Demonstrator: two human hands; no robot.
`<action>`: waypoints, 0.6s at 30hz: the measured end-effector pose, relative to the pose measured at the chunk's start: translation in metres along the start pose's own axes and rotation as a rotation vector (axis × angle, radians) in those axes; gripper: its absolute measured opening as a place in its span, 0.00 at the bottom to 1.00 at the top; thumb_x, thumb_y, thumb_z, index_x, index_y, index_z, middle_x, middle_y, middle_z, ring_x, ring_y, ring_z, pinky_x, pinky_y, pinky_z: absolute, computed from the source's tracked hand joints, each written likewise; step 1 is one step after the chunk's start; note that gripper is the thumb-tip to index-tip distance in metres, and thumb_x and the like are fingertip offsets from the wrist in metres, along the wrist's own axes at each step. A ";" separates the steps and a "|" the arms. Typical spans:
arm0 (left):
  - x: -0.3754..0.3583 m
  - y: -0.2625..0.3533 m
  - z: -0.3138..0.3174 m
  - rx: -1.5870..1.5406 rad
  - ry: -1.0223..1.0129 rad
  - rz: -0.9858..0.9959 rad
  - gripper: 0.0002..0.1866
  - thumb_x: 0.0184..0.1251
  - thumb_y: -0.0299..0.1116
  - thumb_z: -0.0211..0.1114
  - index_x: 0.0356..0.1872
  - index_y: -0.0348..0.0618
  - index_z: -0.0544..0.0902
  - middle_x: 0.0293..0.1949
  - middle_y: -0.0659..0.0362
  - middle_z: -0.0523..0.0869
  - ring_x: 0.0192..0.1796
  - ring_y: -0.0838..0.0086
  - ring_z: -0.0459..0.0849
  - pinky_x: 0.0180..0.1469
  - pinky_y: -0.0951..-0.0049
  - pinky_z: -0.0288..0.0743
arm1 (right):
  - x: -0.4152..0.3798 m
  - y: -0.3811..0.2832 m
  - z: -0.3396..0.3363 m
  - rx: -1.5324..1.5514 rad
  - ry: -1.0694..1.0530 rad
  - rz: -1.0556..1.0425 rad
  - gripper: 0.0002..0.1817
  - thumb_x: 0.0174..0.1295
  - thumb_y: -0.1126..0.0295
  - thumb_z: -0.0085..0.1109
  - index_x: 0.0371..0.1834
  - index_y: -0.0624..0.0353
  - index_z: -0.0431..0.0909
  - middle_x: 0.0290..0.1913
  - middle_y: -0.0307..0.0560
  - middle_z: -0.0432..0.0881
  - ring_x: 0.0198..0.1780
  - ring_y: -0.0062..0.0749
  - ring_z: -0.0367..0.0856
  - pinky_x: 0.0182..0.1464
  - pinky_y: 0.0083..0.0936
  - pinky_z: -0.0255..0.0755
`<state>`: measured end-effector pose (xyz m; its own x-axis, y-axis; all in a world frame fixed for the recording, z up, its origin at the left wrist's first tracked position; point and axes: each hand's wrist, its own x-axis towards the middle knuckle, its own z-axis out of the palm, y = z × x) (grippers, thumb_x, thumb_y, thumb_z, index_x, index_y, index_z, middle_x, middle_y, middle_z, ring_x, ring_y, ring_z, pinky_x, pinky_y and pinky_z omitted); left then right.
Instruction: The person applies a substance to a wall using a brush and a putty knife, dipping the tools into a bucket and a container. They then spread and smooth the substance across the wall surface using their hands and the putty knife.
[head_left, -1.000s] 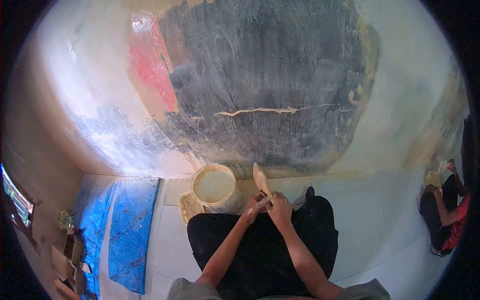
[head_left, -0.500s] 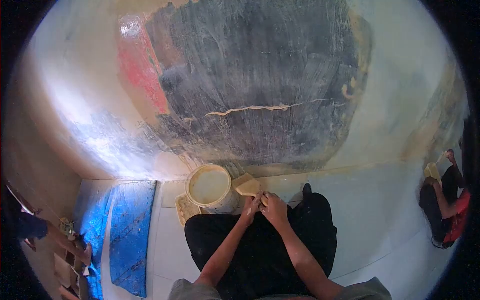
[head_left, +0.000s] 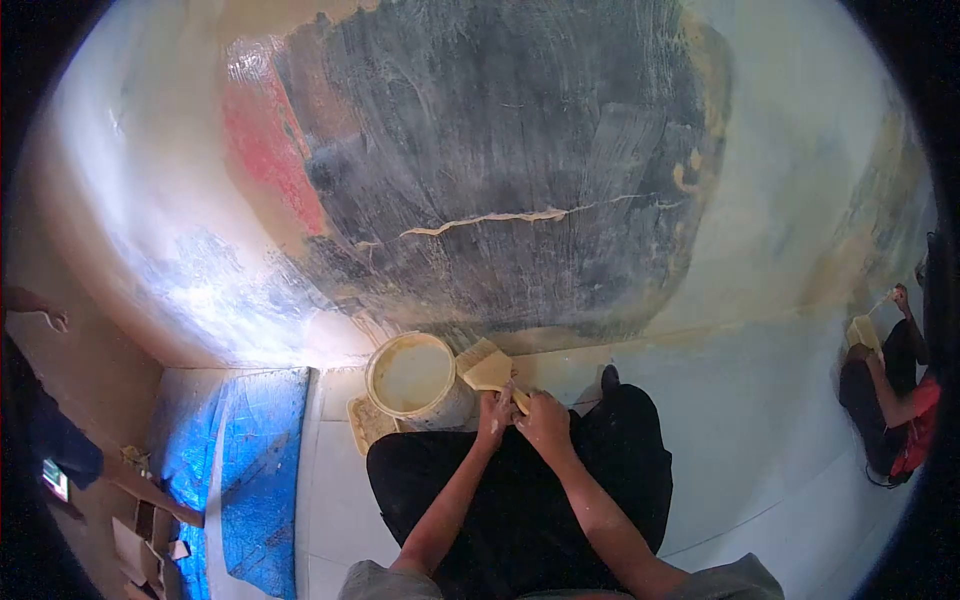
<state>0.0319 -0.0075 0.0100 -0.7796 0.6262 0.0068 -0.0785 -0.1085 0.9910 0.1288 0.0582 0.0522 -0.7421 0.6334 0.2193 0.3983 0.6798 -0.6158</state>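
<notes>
1. Your left hand [head_left: 493,412] and right hand [head_left: 545,418] are both closed on the handle end of the putty knife [head_left: 490,372], right next to each other over your lap

2. The putty knife's blade fans out far-left from your hands, so its long axis runs from near-right to far-left, pointing at the bucket [head_left: 413,378]

3. The bucket sits just left of the blade, on the floor at the foot of the wall [head_left: 520,150]; your left hand is the nearer one

4. Another person [head_left: 890,400] crouches far off at the right edge
</notes>
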 end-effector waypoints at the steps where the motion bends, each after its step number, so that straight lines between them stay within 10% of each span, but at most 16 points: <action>1: 0.002 -0.001 0.000 0.033 0.009 0.078 0.17 0.69 0.39 0.54 0.47 0.34 0.78 0.35 0.61 0.79 0.36 0.77 0.73 0.39 0.74 0.69 | 0.000 -0.001 -0.001 0.000 0.001 0.001 0.20 0.44 0.63 0.68 0.35 0.63 0.74 0.33 0.56 0.79 0.38 0.51 0.80 0.38 0.40 0.75; 18: 0.016 0.017 -0.012 0.007 0.112 0.317 0.14 0.72 0.37 0.52 0.38 0.34 0.76 0.29 0.62 0.77 0.30 0.79 0.74 0.34 0.75 0.69 | -0.008 0.015 0.011 -0.016 -0.019 0.095 0.16 0.46 0.65 0.64 0.34 0.62 0.74 0.34 0.56 0.77 0.39 0.52 0.78 0.42 0.44 0.73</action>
<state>0.0106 -0.0087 0.0256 -0.8278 0.4735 0.3007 0.1830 -0.2787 0.9428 0.1351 0.0595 0.0328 -0.7110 0.6879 0.1459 0.4753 0.6231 -0.6212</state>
